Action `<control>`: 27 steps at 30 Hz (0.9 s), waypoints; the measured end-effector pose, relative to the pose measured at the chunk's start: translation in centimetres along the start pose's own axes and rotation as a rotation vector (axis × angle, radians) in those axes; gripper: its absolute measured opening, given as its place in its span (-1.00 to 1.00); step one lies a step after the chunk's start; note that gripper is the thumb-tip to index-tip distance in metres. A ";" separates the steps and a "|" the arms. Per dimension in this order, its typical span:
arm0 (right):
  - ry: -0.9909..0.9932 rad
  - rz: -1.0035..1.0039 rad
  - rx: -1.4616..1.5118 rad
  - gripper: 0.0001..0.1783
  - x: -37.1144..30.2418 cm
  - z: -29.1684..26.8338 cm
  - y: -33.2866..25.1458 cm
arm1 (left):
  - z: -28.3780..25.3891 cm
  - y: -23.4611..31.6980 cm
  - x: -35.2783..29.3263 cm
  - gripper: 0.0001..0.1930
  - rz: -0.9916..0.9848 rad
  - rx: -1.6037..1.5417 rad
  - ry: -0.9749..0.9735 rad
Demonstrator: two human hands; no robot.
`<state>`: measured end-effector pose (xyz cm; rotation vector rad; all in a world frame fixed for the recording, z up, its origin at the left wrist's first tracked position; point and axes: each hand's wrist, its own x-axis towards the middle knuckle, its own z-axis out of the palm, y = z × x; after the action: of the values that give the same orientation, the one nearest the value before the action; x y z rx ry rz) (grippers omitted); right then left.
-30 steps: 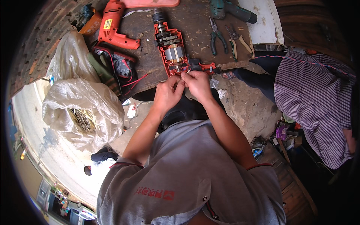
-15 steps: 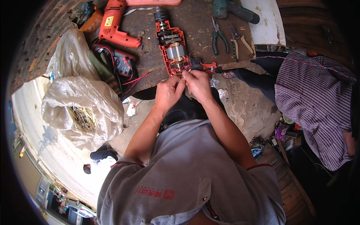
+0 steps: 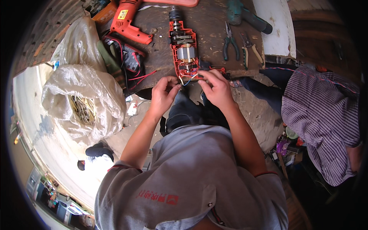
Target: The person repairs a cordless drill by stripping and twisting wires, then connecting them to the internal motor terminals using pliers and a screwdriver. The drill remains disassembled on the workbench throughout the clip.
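An orange-red drill point(image 3: 186, 53) lies opened on the bench, its motor, gears and black chuck exposed. From its near end come short wires, a blue wire point(image 3: 187, 83) curving between two white sleeved pieces. My left hand point(image 3: 163, 96), at the left of these wires, has its thumb and fingertips closed near a white wire end; the pinch itself is small and partly hidden. On the other side, my right hand point(image 3: 219, 90) has its index fingertip at the other white piece point(image 3: 194, 76), with the thumb apart from it. The drill's black switch and red handle part are partly behind that hand.
A whole orange-red drill point(image 3: 130, 23) and a red-black meter point(image 3: 132, 59) with leads lie left. Green-handled pliers point(image 3: 230, 44), cutters point(image 3: 247, 51) and a teal drill point(image 3: 243, 17) lie right. A plastic sack point(image 3: 103, 103) stands at left; a person in checked cloth point(image 3: 318, 115) is at right.
My hands have moved apart from their joint pinch at the drill's near end. The blue wire and white pieces now show between them. The view has shifted slightly.
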<state>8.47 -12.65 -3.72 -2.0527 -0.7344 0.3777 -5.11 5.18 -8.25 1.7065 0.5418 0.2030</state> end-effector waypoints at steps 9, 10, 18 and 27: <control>-0.129 -0.124 -0.210 -0.58 0.9 0.4 -0.4 | 1.9 1.4 0.2 -0.82 0.030 0.110 0.109; -0.118 -0.140 -0.214 -0.59 0.8 0.5 -0.3 | 2.0 1.5 0.3 -0.82 0.027 0.127 0.121; -0.032 -0.170 -0.299 -0.69 1.3 2.0 -1.0 | 2.6 2.7 0.7 -0.76 -0.153 0.131 0.182; 0.021 -0.142 -0.354 -0.80 1.2 2.9 -0.2 | 3.1 1.1 1.3 -0.70 -0.201 -0.015 0.205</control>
<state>7.84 -9.94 -5.10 -2.3105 -0.9838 0.1520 -2.40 2.87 -8.06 1.6140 0.8572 0.2378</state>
